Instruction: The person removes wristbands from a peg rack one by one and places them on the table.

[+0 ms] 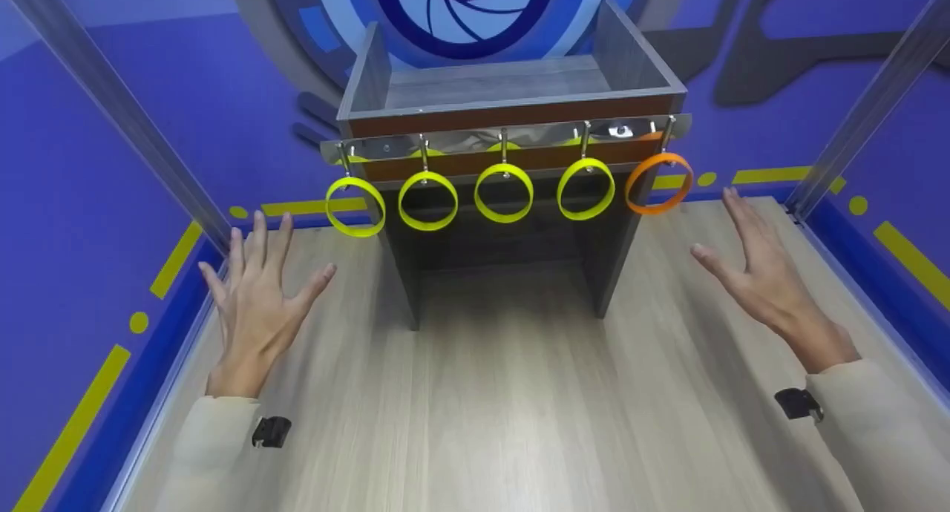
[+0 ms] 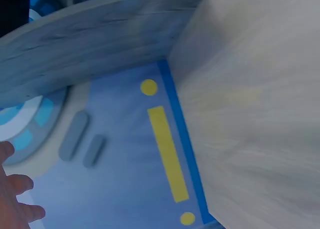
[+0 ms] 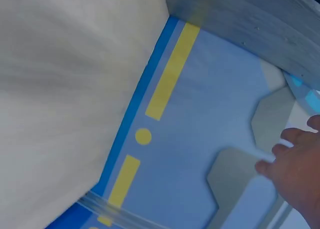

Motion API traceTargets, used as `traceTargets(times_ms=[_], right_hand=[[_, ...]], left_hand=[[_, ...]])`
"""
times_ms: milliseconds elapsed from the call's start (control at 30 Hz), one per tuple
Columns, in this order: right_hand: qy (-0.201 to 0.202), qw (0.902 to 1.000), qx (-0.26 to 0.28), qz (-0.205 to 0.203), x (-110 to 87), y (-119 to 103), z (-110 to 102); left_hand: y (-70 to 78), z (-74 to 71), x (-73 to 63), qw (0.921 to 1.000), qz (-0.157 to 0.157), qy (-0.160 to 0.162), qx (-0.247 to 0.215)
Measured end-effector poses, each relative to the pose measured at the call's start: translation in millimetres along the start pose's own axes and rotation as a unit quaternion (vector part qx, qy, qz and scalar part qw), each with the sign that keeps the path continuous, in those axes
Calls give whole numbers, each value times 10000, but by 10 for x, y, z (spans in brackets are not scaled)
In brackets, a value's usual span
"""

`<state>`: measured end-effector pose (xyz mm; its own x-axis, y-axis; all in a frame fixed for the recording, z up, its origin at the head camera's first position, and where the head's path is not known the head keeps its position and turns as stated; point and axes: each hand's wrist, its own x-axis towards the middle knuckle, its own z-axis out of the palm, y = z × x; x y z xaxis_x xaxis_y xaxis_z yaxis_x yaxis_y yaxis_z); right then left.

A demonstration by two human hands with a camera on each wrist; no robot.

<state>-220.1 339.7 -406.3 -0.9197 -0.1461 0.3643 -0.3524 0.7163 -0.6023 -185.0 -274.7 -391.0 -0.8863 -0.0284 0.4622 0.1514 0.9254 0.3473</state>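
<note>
In the head view, several yellow rings (image 1: 429, 225) and one orange ring (image 1: 629, 193) hang from hooks on a metal strip (image 1: 460, 140) across the front of a grey wooden stand (image 1: 616, 274). My left hand (image 1: 256, 304) is held to the left of the stand, fingers spread, touching nothing. On the other side, my right hand (image 1: 768, 274) hovers with its thumb apart from the fingers and holds nothing. Only some fingertips of the left hand (image 2: 15, 199) show in the left wrist view. The right wrist view catches part of the right hand (image 3: 300, 164) at its edge.
The stand has an open-topped tray (image 1: 490, 81) above the strip and stands on a light wood table (image 1: 497, 415). Blue printed panels (image 1: 148, 126) enclose the back and sides. Metal posts (image 1: 868, 104) rise at the back corners.
</note>
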Motion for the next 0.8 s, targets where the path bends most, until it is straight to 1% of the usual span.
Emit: traceTargets(times_ms=[167, 267, 367, 467, 600, 700, 800], right_hand=[[-31, 9986, 483, 215, -8, -54, 148], [13, 9975, 671, 198, -15, -66, 243], [51, 9965, 827, 111, -18, -76, 335], [87, 9953, 962, -17, -10, -88, 426], [158, 9934, 1123, -142, 9, -111, 544], [194, 9924, 1209, -156, 21, -124, 628], [192, 9907, 1338, -128, 15, -125, 700]], left_hand=[[125, -81, 7, 9985, 13, 146, -519], [191, -104, 35, 9960, 77, 292, -845], [241, -120, 68, 9915, 174, 509, -1185], [279, -138, 92, 9843, 273, 737, -1583], [329, -165, 105, 9720, 360, 998, -2097], [373, -193, 114, 9632, 374, 1125, -2413], [422, -224, 129, 9562, 341, 1175, -2660]])
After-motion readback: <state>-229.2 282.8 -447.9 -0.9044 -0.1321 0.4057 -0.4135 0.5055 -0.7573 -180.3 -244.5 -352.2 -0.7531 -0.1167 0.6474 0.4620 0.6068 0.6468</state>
